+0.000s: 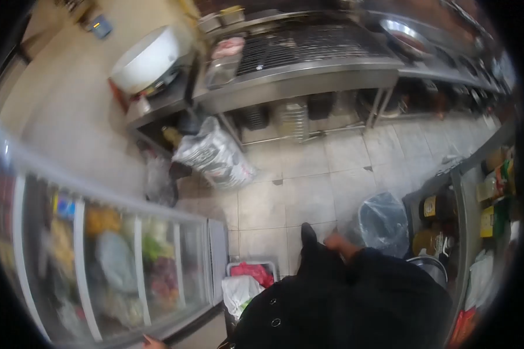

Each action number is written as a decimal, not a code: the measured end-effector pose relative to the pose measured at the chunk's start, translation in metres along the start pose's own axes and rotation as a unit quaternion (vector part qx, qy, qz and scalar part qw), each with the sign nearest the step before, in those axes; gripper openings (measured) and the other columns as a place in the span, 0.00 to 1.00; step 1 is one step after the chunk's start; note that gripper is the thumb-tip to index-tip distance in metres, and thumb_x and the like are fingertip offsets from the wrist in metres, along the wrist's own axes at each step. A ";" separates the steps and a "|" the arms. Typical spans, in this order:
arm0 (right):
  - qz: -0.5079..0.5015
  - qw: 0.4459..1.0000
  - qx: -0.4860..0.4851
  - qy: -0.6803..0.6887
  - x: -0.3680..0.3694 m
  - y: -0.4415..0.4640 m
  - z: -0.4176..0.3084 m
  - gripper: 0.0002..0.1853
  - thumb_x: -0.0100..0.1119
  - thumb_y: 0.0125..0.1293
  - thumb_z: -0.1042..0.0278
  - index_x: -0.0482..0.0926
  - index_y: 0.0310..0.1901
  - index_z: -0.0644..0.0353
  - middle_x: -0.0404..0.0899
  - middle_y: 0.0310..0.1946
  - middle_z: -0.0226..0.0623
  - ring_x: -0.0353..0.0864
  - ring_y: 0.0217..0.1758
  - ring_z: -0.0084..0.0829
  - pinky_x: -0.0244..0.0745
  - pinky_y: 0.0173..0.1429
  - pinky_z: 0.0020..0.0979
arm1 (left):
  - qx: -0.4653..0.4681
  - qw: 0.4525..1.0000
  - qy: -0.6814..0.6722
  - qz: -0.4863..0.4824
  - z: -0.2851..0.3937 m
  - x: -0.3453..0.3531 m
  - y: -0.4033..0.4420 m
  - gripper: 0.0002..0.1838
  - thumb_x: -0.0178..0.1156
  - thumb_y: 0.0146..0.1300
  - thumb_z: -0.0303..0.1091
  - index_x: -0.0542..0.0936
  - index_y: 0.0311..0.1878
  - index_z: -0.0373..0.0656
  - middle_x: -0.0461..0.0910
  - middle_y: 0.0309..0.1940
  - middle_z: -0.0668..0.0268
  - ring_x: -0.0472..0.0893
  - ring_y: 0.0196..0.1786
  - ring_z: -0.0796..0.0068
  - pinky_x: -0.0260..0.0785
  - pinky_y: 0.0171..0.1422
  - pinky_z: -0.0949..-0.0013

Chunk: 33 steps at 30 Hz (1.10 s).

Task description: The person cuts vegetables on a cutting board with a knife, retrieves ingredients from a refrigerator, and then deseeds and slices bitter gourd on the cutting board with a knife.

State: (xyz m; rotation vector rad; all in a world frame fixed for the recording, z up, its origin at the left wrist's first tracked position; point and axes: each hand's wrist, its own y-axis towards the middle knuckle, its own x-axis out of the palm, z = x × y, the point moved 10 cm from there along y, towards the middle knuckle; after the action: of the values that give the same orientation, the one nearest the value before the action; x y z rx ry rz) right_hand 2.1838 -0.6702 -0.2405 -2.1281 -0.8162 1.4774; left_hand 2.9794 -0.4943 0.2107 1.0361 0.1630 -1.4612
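A tall, white-framed refrigerator with a glass front (142,270) is standing along the person's left side, its pale bars dividing rows of blurred food. The left hand (153,344) is showing only partly at the bottom edge, near the refrigerator's lower frame; whether its fingers are gripping or touching it, I cannot tell. The right hand (342,245) is hanging in front of the dark clothing, its fingers too blurred to read as open or closed.

Inside the refrigerator, leafy green (152,247), yellow and purplish food is filling the rows, with a pale, rounded bundle (116,260) among them. A grey-rimmed bin (273,264) is holding red and white plastic bags, and a clear plastic liner (383,224) is draping another bin.

Pale floor tiles (262,212) are leaving open room between the refrigerator, the lined bin and the long steel grill counter (300,83), whose front edge is bounding the far side.
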 end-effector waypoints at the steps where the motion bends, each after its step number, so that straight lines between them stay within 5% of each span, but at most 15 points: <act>1: -0.005 1.000 -0.030 0.004 -0.017 0.008 0.001 0.14 0.53 0.60 0.61 0.81 0.39 0.61 0.81 0.43 0.49 0.82 0.45 0.45 0.78 0.46 0.41 | 0.020 1.000 0.005 -0.003 0.033 0.013 -0.024 0.21 0.58 0.67 0.45 0.76 0.43 0.32 0.77 0.35 0.54 0.76 0.35 0.65 0.71 0.41 0.64; 3: -0.134 0.899 0.212 0.359 -0.086 -0.032 0.014 0.14 0.53 0.61 0.60 0.81 0.41 0.60 0.81 0.46 0.48 0.82 0.45 0.45 0.77 0.47 0.42 | 0.061 0.995 0.003 -0.077 0.102 0.066 -0.085 0.20 0.58 0.67 0.45 0.76 0.43 0.32 0.78 0.36 0.55 0.76 0.35 0.66 0.71 0.41 0.64; 6: -0.090 0.994 -0.058 0.001 -0.099 0.075 0.052 0.13 0.51 0.62 0.63 0.82 0.37 0.62 0.83 0.36 0.45 0.84 0.37 0.41 0.78 0.38 0.41 | 0.115 0.936 -0.001 -0.332 0.191 0.173 -0.210 0.19 0.58 0.67 0.44 0.76 0.43 0.32 0.78 0.36 0.55 0.77 0.34 0.66 0.71 0.40 0.64; 7: -0.066 0.986 -0.113 -0.108 -0.129 0.087 0.052 0.13 0.50 0.62 0.63 0.82 0.34 0.62 0.83 0.31 0.44 0.84 0.33 0.40 0.78 0.35 0.41 | 0.132 0.891 -0.004 -0.435 0.216 0.206 -0.259 0.19 0.58 0.67 0.43 0.76 0.43 0.32 0.78 0.36 0.55 0.77 0.34 0.66 0.71 0.40 0.64; 9: 0.008 0.974 0.086 0.207 -0.226 0.067 0.086 0.12 0.50 0.61 0.65 0.82 0.32 0.63 0.82 0.25 0.40 0.83 0.27 0.36 0.78 0.31 0.39 | 0.167 0.767 -0.004 -0.620 0.263 0.258 -0.360 0.19 0.58 0.66 0.43 0.77 0.43 0.32 0.79 0.36 0.55 0.77 0.34 0.66 0.71 0.40 0.65; 13: 0.121 0.928 0.103 0.337 -0.334 0.050 0.127 0.09 0.54 0.57 0.66 0.81 0.30 0.60 0.82 0.28 0.40 0.82 0.28 0.37 0.78 0.33 0.40 | 0.260 0.527 0.014 -0.809 0.348 0.309 -0.494 0.18 0.58 0.66 0.42 0.77 0.44 0.33 0.79 0.36 0.56 0.78 0.33 0.66 0.72 0.39 0.65; 18: 0.247 0.966 0.073 0.000 -0.371 0.069 0.232 0.06 0.62 0.48 0.68 0.80 0.29 0.58 0.81 0.33 0.42 0.80 0.39 0.42 0.77 0.42 0.43 | 0.420 0.418 0.025 -0.805 0.454 0.407 -0.537 0.17 0.57 0.66 0.40 0.77 0.44 0.33 0.80 0.37 0.56 0.79 0.33 0.66 0.72 0.38 0.65; 20: 0.265 0.953 0.149 0.007 -0.368 0.037 0.272 0.07 0.64 0.46 0.69 0.81 0.30 0.57 0.81 0.35 0.43 0.80 0.42 0.43 0.77 0.45 0.44 | -0.107 0.484 -0.082 -0.865 0.430 0.499 -0.528 0.14 0.57 0.64 0.36 0.78 0.45 0.34 0.81 0.36 0.59 0.81 0.31 0.68 0.74 0.35 0.68; 21: 0.237 0.951 0.196 0.029 -0.351 0.024 0.294 0.07 0.63 0.46 0.69 0.81 0.30 0.57 0.81 0.36 0.43 0.80 0.43 0.44 0.77 0.44 0.44 | -0.111 0.479 -0.068 -0.868 0.438 0.513 -0.537 0.14 0.57 0.64 0.36 0.78 0.45 0.34 0.81 0.36 0.59 0.81 0.31 0.68 0.74 0.35 0.68; 23: 0.135 0.955 0.244 0.098 -0.293 0.002 0.329 0.09 0.53 0.51 0.69 0.84 0.26 0.58 0.83 0.29 0.48 0.83 0.35 0.48 0.77 0.39 0.46 | 0.274 0.527 -0.007 -0.804 0.513 0.544 -0.555 0.15 0.59 0.63 0.36 0.78 0.47 0.35 0.81 0.35 0.60 0.81 0.33 0.70 0.73 0.36 0.71; 25: 0.135 0.882 0.363 0.269 -0.227 -0.042 0.347 0.12 0.52 0.55 0.66 0.86 0.31 0.58 0.84 0.32 0.45 0.84 0.41 0.46 0.77 0.48 0.44 | 0.292 0.503 0.014 -0.813 0.564 0.547 -0.596 0.16 0.59 0.63 0.36 0.78 0.48 0.34 0.82 0.34 0.61 0.81 0.33 0.71 0.74 0.36 0.71; 26: 0.078 0.945 0.275 0.158 -0.197 -0.036 0.335 0.10 0.63 0.52 0.65 0.83 0.34 0.60 0.80 0.21 0.41 0.84 0.29 0.42 0.78 0.34 0.42 | 0.309 0.487 0.037 -0.816 0.591 0.539 -0.623 0.16 0.60 0.63 0.37 0.78 0.48 0.34 0.82 0.34 0.61 0.81 0.33 0.71 0.74 0.37 0.71; 28: 0.297 0.653 0.161 0.678 -0.128 -0.080 0.322 0.07 0.58 0.57 0.64 0.81 0.33 0.56 0.78 0.20 0.35 0.83 0.26 0.33 0.77 0.24 0.36 | 0.358 0.417 0.024 -0.835 0.647 0.520 -0.688 0.18 0.61 0.62 0.38 0.78 0.49 0.35 0.82 0.36 0.60 0.82 0.35 0.70 0.74 0.40 0.70; 30: -0.077 0.656 0.390 0.641 -0.005 -0.051 0.321 0.11 0.52 0.60 0.63 0.81 0.34 0.59 0.80 0.23 0.38 0.83 0.27 0.36 0.78 0.28 0.38 | 0.414 0.348 0.022 -0.841 0.699 0.500 -0.746 0.19 0.62 0.62 0.39 0.78 0.50 0.35 0.83 0.37 0.58 0.82 0.37 0.69 0.75 0.42 0.69; 33: 0.089 0.681 0.404 0.605 -0.106 -0.103 0.308 0.16 0.47 0.65 0.59 0.80 0.38 0.62 0.81 0.26 0.41 0.83 0.33 0.41 0.77 0.38 0.40 | 0.565 0.224 -0.036 -0.793 0.780 0.459 -0.847 0.20 0.62 0.62 0.40 0.78 0.53 0.38 0.83 0.43 0.56 0.83 0.45 0.65 0.73 0.50 0.66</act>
State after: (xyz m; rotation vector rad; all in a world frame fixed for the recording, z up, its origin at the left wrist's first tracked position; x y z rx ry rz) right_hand 1.8440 -0.6617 -0.2084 -1.8295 0.4903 0.0847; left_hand 1.9591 -1.1535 -0.0374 2.1263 -0.0471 -3.9350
